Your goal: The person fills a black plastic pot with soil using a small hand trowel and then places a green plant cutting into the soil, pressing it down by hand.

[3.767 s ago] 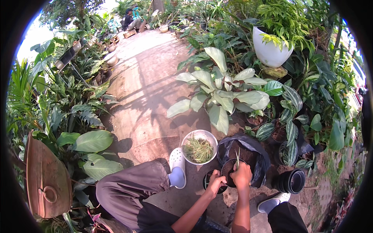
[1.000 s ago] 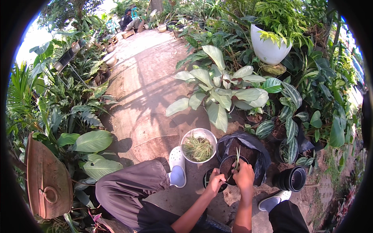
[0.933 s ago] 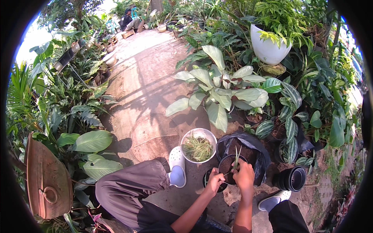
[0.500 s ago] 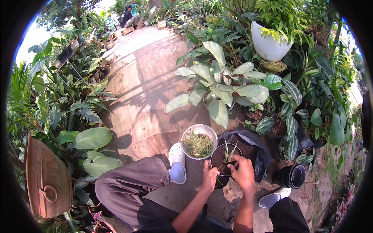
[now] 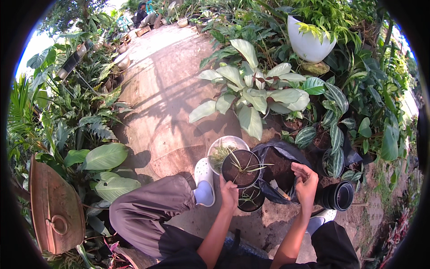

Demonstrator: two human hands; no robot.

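Observation:
My left hand (image 5: 229,193) grips the near rim of a small black plant pot (image 5: 234,180) filled with dark soil. A thin, long-leaved seedling (image 5: 245,170) stands in its soil, leaves spreading sideways. Under that raised pot sits another small potted plant (image 5: 251,200) on the ground. My right hand (image 5: 306,180) is empty, fingers apart, over the right side of an open black plastic bag (image 5: 293,154) holding loose soil (image 5: 275,166). A white tub (image 5: 214,150) of grassy cuttings (image 5: 220,155) is partly hidden behind the held pot.
Nested black pots (image 5: 344,196) lie on their side by my right shoe (image 5: 323,216). Broad-leaved plants (image 5: 255,96) and a white planter (image 5: 309,42) line the right side. A brown clay pot (image 5: 56,206) stands at left. Far up the path (image 5: 174,85) a person (image 5: 144,17) sits.
My right hand has left the seedling and moved right, over the soil bag. My left hand has shifted the pot leftward and up, over the tub's edge, uncovering the lower pot.

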